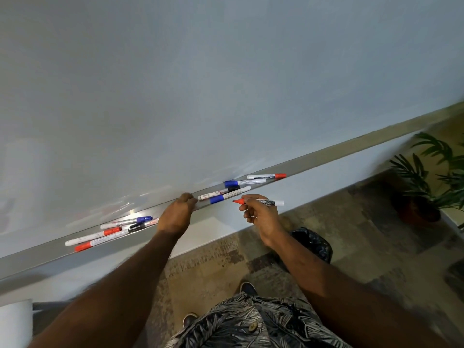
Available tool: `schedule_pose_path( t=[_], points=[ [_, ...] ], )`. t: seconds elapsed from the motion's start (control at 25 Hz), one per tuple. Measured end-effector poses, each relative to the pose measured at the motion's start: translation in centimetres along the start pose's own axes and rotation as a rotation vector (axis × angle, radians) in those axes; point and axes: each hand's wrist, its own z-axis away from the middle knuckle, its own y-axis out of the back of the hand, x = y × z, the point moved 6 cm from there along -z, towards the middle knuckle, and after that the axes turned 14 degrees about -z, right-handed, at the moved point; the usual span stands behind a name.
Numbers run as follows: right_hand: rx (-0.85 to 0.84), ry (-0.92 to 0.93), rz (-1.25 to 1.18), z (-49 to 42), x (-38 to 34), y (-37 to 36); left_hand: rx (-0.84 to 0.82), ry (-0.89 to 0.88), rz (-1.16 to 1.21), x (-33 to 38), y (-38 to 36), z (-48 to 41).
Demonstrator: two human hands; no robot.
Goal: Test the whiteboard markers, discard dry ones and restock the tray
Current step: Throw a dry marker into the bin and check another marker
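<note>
Whiteboard (200, 84): a large, smooth, glossy pale grey panel that fills the upper view and carries soft reflections near its lower edge.

Tray (351, 151): a long, narrow ledge of brushed grey metal, fixed along the foot of the board and crossing the view on a diagonal from lower left to upper right.

Left hand (175, 214): fingers curled over the front lip of the tray, between the two groups of markers. Whether anything small lies inside the grip cannot be told.

Right hand (261, 217): held just in front of the tray and clear of it, thumb and fingers pinching a red marker (270, 203). This marker is a slim white cylinder with dark print, uncapped, its red tip pointing towards the left hand. The two hands are apart.

Right group of markers (241, 182): several white barrels lying in the tray with red, blue and black caps or bands, overlapping one another.

Left group of markers (93, 237): likewise in the tray, two with red caps nearest the front, thinner blue and black ones behind.

Floor: carpet tiles (339, 222) in mottled brown and grey patches. A black bin bag (316, 243), crinkled and shiny, stands below the right forearm. A potted palm (431, 172) stands at the right. The person wears a leaf-print shirt (251, 325) with a pale button, and dark shoes
</note>
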Motion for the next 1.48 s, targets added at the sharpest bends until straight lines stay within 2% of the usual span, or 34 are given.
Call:
schedule_pose_path(
  t=[0.16,0.28,0.88,0.96,1.08,1.16,1.32,1.48],
  points=[
    [-0.034,0.031,0.036,0.1,-0.5,-1.3,0.053,0.021,0.432,1.8,3.5,-0.1],
    [-0.048,0.081,0.082,-0.1,-0.8,-2.3,0.08,0.032,0.577,3.8,6.0,0.1],
    [-0.036,0.256,0.272,1.0,-2.0,-3.1,0.085,-0.235,0.352,8.2,9.0,0.4],
    [-0.035,0.18,0.133,1.0,-1.9,-2.6,0.137,-0.243,0.427,8.2,9.5,0.6],
    [-0.099,0.029,-0.234,1.3,-1.6,-2.4,0.284,-0.235,0.599,7.9,10.7,0.7],
    [-0.148,-0.02,-0.386,1.6,-1.9,-2.5,0.354,-0.229,0.671,7.8,11.0,0.7],
    [-0.163,-0.011,-0.437,1.6,-2.4,-2.0,0.277,-0.083,0.859,8.4,10.1,0.2],
    [-0.162,0.007,-0.466,1.6,-2.5,-0.7,0.161,-0.086,0.973,10.2,9.7,-0.4]
  ],
)
